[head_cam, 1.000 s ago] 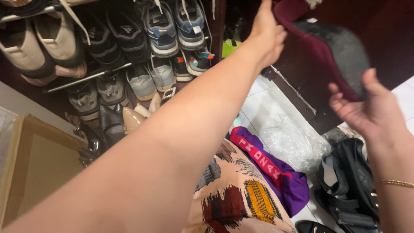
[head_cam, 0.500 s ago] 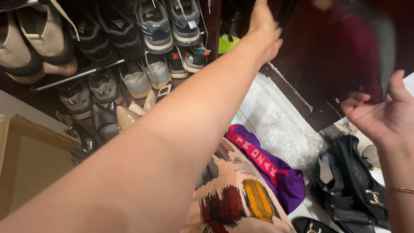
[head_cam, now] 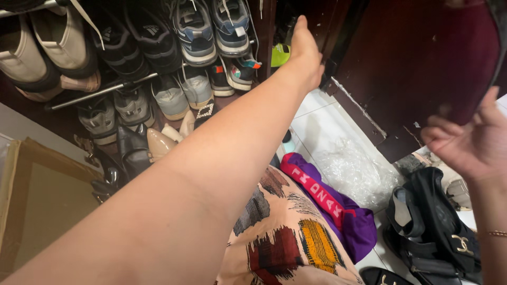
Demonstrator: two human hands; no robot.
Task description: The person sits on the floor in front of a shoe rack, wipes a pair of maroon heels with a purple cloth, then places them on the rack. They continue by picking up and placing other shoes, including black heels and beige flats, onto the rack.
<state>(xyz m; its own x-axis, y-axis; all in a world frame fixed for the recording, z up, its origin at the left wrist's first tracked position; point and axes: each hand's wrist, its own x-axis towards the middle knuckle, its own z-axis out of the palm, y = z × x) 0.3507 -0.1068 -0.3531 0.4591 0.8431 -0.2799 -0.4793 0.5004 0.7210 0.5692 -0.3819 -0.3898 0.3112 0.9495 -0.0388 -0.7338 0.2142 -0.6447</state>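
Keep clear of the flat brown cardboard sheet at 8 o'clock. Sort along the dark wooden shoe rack, at 10 to 12 o'clock, where grey and blue sneakers sit in rows. Keep the left hand extended at 12 o'clock, fingers loosely open, holding nothing, at the cabinet's inner edge beside the rack. Support the dark maroon curved panel at 2 o'clock with the right hand, fingers spread wide beneath its lower edge. Avoid treading on the black strapped sandals at 4 o'clock on the floor.

left hand on cabinet door — shoes behind
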